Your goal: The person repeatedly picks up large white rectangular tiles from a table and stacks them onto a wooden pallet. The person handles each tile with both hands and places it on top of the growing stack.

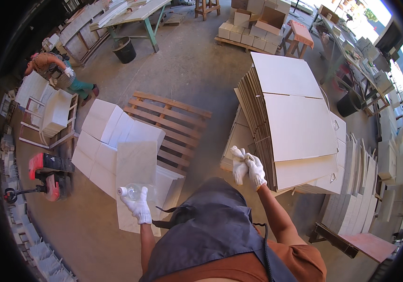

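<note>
Left hand [138, 207], white glove, fingers clamped on a clear bottle [134, 189]; bottle sits between thumb and fingers at the 12 o'clock side of the palm, white cap [122, 191] pointing to 9 o'clock. Pale slab [136, 157] shows behind it, 12 o'clock. Right hand [256, 171], also gloved, fingers together, pinching a white glove-like piece [238, 165] that hangs at their 9 o'clock side; exact finger placement unclear, white on white. Cardboard stack [300, 122] at 1 to 2 o'clock from right hand. From left hand: wooden pallet [175, 123] near 1, red pallet jack [53, 187] near 10, another person [54, 68] toward 11.
</note>
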A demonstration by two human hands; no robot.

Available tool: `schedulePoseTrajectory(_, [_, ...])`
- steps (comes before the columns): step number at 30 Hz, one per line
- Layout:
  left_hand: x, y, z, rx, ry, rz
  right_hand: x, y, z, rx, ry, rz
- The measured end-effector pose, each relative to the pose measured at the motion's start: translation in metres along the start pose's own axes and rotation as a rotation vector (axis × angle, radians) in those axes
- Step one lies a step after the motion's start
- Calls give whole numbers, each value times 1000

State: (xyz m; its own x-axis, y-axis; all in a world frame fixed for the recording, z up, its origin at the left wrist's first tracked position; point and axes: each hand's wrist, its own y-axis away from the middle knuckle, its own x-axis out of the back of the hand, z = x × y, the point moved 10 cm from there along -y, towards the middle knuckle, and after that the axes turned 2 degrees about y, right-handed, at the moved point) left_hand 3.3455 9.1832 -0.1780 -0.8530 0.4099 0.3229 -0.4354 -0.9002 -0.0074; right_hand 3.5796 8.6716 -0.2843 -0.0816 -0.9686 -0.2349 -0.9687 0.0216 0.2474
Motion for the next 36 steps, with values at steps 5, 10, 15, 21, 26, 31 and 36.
schedulePoseTrajectory(5, [-38,-28,9,36,58,1,-17,-54,-47,-4,168,111])
schedulePoseTrajectory(10, [-69,-60,9,79,-20,10,-5,-149,-118,130,-32,116])
schedulePoseTrajectory(15, [-118,-115,38,23,-15,17,57,-273,-185,179,-199,377])
schedulePoseTrajectory(21, [-261,-206,143,-10,-99,-40,123,-397,-264,306,-193,595])
schedulePoseTrajectory(26, [-404,-267,226,-126,-12,-189,143,-428,-286,361,99,906])
schedulePoseTrajectory(31, [-514,-291,280,-204,17,-264,132,-425,-295,395,145,943])
schedulePoseTrajectory(36, [-612,-270,315,-137,-43,-378,152,-402,-313,361,298,1095])
